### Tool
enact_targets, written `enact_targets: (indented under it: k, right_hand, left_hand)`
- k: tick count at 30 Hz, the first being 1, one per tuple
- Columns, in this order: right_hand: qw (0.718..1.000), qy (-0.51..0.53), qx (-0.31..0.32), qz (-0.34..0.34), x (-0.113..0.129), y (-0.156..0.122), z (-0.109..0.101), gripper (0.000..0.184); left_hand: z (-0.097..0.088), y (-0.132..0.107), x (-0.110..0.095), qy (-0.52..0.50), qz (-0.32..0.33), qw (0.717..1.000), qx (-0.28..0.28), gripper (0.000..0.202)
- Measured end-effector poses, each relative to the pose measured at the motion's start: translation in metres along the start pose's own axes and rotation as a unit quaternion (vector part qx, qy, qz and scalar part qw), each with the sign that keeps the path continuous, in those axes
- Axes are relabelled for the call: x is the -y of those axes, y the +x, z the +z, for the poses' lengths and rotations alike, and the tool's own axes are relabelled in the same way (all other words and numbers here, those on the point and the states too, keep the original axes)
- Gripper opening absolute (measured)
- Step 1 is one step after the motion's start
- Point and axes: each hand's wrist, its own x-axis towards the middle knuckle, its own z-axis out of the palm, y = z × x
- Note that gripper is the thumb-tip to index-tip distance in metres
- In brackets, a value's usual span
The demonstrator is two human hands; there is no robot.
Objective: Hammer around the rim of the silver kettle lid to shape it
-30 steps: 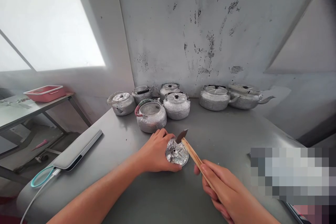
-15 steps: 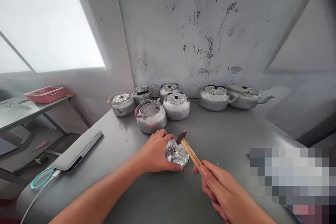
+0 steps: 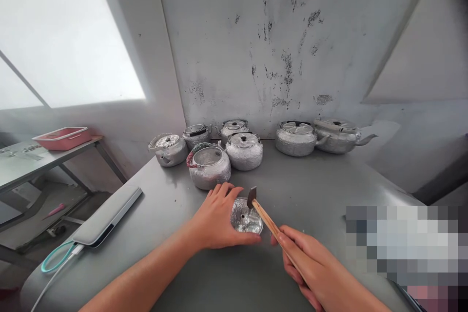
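My left hand (image 3: 215, 217) grips a small round silver kettle lid (image 3: 245, 216) lying on the grey metal table (image 3: 310, 190), fingers curled round its left rim. My right hand (image 3: 310, 265) is closed on the wooden handle of a small hammer (image 3: 265, 217). The dark hammer head (image 3: 251, 196) hovers just over the lid's far edge. Right behind the lid stands an open silver kettle (image 3: 209, 166) with a red and green wrapped handle and no lid.
Several more silver kettles (image 3: 297, 138) line the table's back edge against a stained wall. A grey flat device (image 3: 107, 214) with a teal cable lies at the left. A side table with a pink tray (image 3: 63, 137) stands at far left. A blurred patch covers the lower right.
The hammer head has come down a little toward the lid. My left hand stays on the lid. The view has tipped slightly downward.
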Motion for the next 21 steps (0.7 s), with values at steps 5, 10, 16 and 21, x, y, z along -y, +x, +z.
enact_targets:
  k: [5, 10, 16, 21]
  right_hand:
    - [1.000, -0.006, -0.004, 0.024, 0.002, 0.002, -0.001, 0.029]
    - [1.000, -0.001, -0.008, 0.023, 0.002, -0.004, -0.001, 0.030]
    - [0.999, -0.010, -0.008, 0.033, 0.004, -0.006, 0.000, 0.034]
    - [0.998, -0.024, -0.001, 0.061, 0.006, -0.002, -0.001, 0.030]
  left_hand:
    - [-0.010, 0.001, 0.003, -0.045, 0.054, 0.996, 0.063, 0.093]
    - [-0.005, 0.003, 0.006, -0.047, 0.033, 0.998, 0.040, 0.091]
    - [0.001, 0.004, 0.008, -0.042, 0.005, 0.999, 0.024, 0.096]
    - [-0.008, 0.003, 0.009, -0.048, 0.014, 0.997, 0.053, 0.097]
